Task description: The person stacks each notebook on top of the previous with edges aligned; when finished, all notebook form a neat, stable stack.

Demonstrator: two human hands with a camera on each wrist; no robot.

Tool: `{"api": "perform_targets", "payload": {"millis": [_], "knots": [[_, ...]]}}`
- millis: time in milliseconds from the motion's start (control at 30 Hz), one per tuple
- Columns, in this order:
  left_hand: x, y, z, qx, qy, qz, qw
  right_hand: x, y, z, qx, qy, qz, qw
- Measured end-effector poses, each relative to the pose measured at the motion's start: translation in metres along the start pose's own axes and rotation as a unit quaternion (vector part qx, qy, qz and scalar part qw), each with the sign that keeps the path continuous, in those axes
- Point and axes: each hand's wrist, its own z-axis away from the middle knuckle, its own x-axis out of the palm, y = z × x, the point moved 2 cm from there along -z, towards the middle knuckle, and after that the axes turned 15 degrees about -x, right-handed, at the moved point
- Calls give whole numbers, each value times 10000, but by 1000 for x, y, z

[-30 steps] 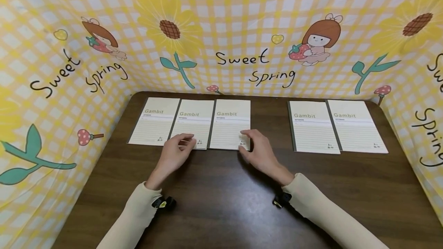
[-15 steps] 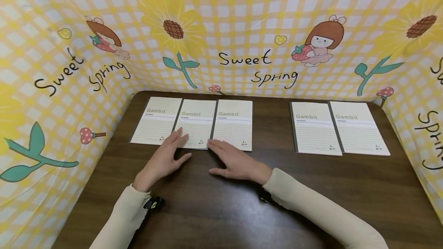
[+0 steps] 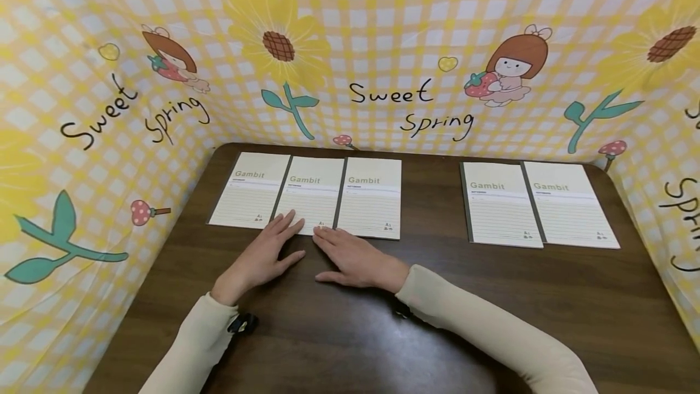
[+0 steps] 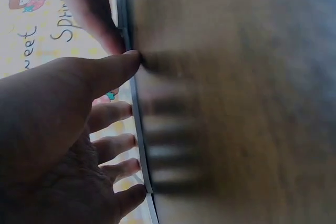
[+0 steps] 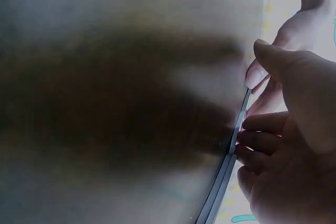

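Note:
Three white lined notebooks with dark spines lie side by side at the back left: the leftmost notebook (image 3: 248, 190), the middle notebook (image 3: 313, 184) and the third notebook (image 3: 372, 196). My left hand (image 3: 259, 260) has its fingers spread, fingertips on the lower part of the middle notebook. Beside it my right hand (image 3: 358, 260) lies with fingers straight, tips at the front edge where the middle and third notebooks meet. Neither hand grips anything. In the left wrist view, the left fingers (image 4: 118, 145) line up along the notebooks' edge (image 4: 137, 129). The right fingers (image 5: 257, 142) do likewise in the right wrist view.
Two more notebooks sit at the right, one (image 3: 500, 211) slightly overlapping its neighbour (image 3: 571, 208). A gap of bare wood separates them from the left row. The dark table (image 3: 328, 345) is enclosed by a yellow checked cloth (image 3: 394, 29) at the back and sides.
My right hand has moved left from the third notebook's front right corner to the middle notebook's front edge. My left hand's curled fingers have straightened. The notebooks lie much as before.

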Motion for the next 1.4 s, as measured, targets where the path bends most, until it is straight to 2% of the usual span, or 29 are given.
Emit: {"api": "perform_targets", "payload": {"millis": [267, 400, 633, 833, 1000, 1100, 1167, 1267, 1333, 1400], "knots": [[1, 1, 7, 12, -20, 24, 10000, -2, -6, 0, -9, -114, 176, 9998], [3, 0, 13, 23, 69, 17, 10000, -2, -11, 2, -31, -124, 165, 9998], [5, 2, 33, 34, 122, 17, 9999, 5, -22, 7, -126, -112, -78, 9998], [2, 5, 48, 81, 186, -42, 9998, 7, -32, 11, -261, -173, -87, 9995], [3, 7, 51, 11, 155, 22, 9999, 9, -34, 13, -319, -30, -187, 9993], [4, 5, 48, -58, 210, 160, 9996, 9, -33, 14, -292, 119, -557, 9979], [5, 2, 47, -102, 284, 295, 9991, 9, -33, 15, -183, 257, -980, 9947], [4, -2, 44, -278, 464, 630, 9966, 6, -33, 18, 121, 662, -1641, 9842], [2, -6, 42, -471, 656, 861, 9930, 4, -34, 21, 458, 1070, -2026, 9723], [-1, -10, 41, -672, 913, 1085, 9876, 2, -35, 24, 870, 1538, -2404, 9544]]}}
